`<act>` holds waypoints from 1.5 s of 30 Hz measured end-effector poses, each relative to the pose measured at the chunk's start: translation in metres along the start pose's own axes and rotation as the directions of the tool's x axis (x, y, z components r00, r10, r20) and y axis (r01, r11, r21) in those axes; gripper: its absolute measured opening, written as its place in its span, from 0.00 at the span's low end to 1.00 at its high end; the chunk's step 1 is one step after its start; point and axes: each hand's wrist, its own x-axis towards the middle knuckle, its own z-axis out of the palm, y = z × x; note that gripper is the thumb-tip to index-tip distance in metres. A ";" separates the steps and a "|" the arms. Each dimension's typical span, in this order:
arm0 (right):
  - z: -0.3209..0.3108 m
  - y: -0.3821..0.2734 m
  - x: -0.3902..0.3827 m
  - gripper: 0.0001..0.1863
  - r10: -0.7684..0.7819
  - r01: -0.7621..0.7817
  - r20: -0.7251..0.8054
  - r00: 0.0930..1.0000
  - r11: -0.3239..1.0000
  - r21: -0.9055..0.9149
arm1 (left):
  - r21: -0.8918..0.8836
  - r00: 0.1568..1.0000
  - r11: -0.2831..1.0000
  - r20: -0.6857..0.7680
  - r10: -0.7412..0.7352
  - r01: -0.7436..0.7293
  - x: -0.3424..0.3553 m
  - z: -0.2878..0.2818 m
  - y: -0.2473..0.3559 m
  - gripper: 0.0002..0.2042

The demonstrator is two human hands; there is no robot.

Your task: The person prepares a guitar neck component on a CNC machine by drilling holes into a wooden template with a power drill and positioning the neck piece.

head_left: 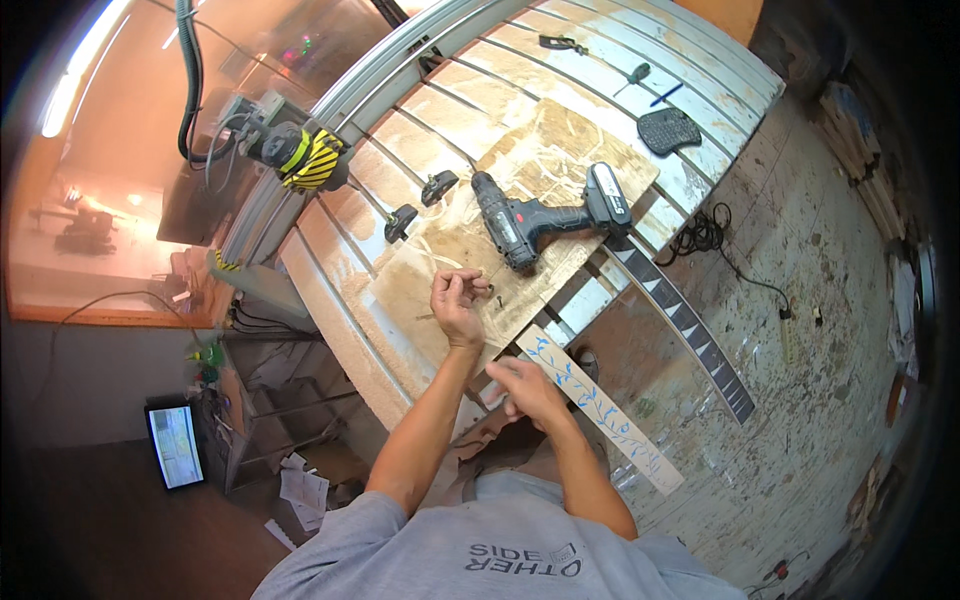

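My left hand (459,306) is over the near edge of a worn wooden board (570,140), its fingers curled and thumb drawn in. A small dark bit (490,289) shows by its fingertips; whether they grip it I cannot tell. Close by, a small screw (501,301) lies on the board. My right hand (528,391) is in front of the table edge, fingers bent together; anything inside is hidden. Beyond my hands a black and grey cordless drill (530,218) lies on its side, with its battery toward the right. Two black clamps (438,187) are at the board's left side.
The slotted machine table (340,235) carries sawdust. A spindle head (312,160) with yellow-black stripes stands left. Far right lie a screwdriver (636,75), a blue pen (666,95) and a black keypad (669,131). A marked strip (610,420) and a dark patterned strip (685,325) stick out rightward.
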 end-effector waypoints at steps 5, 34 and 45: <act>-0.012 -0.055 0.021 0.11 -0.743 0.477 -0.119 0.659 0.534 -0.698 | -0.034 0.999 0.999 -0.039 0.006 -0.007 -0.002 -0.007 -0.004 0.07; -0.032 -0.084 0.064 0.11 -0.671 0.720 0.503 0.544 0.066 -0.690 | -0.105 0.995 0.991 0.072 -0.073 0.081 0.008 -0.011 -0.006 0.10; -0.074 0.008 -0.025 0.40 -0.723 0.198 0.191 0.664 -0.076 -0.977 | -0.011 0.994 0.998 0.096 -0.054 0.055 0.005 -0.014 -0.010 0.12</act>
